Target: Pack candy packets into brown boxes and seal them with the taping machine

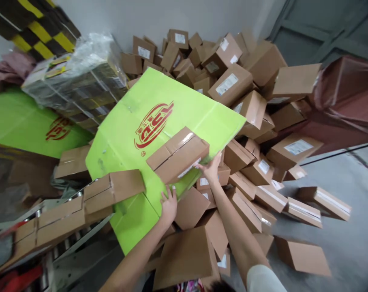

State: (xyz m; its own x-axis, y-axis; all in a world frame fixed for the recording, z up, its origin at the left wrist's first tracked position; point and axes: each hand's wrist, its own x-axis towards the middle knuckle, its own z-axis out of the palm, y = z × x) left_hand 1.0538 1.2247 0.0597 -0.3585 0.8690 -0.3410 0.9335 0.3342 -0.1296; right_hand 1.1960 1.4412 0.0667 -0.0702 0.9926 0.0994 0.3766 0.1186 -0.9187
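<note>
A brown taped cardboard box (178,156) with a white label on its near side lies over a bright green board (126,121) printed with a red logo. My left hand (168,202) is just below the box's near edge, fingers spread, fingertips at or very near the cardboard. At the box's right end is my right hand (210,168), its thumb stretched toward the labelled side and its fingers apart, close to the green board's edge. Whether either hand presses on the box cannot be made out.
Boxes in a row (99,192) sit on a roller conveyor (65,247) at left. A big heap of cartons (229,85) fills the back and right. Beyond are a plastic-wrapped stack (80,85), a dark red cover (348,97) and grey floor (354,251) with loose boxes.
</note>
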